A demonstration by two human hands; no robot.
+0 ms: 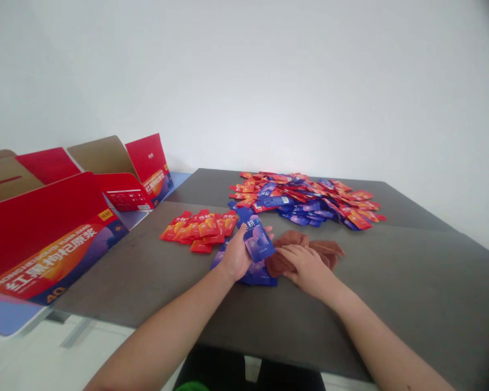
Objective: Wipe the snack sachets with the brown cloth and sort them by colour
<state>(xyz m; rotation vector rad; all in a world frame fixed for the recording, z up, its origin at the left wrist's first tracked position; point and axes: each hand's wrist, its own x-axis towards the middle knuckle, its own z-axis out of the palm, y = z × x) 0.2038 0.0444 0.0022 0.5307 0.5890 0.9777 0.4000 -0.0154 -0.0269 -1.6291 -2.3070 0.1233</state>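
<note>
My left hand [237,254] grips a blue-purple sachet [257,239], its printed face turned up, with the thumb on its near edge. Under that hand lie more blue sachets [258,275] on the dark grey table. My right hand [305,266] rests on a crumpled brown cloth [328,250] just to the right, its fingers pressed onto the fabric; whether they pinch it is hard to see. A small group of orange-red sachets [204,225] lies to the left of my left hand.
A large mixed heap of red and blue sachets [301,198] covers the table's far middle. At the left, open red cartons [57,228] stand on a blue surface [8,317]. A white wall [269,81] rises behind the grey tabletop [411,288].
</note>
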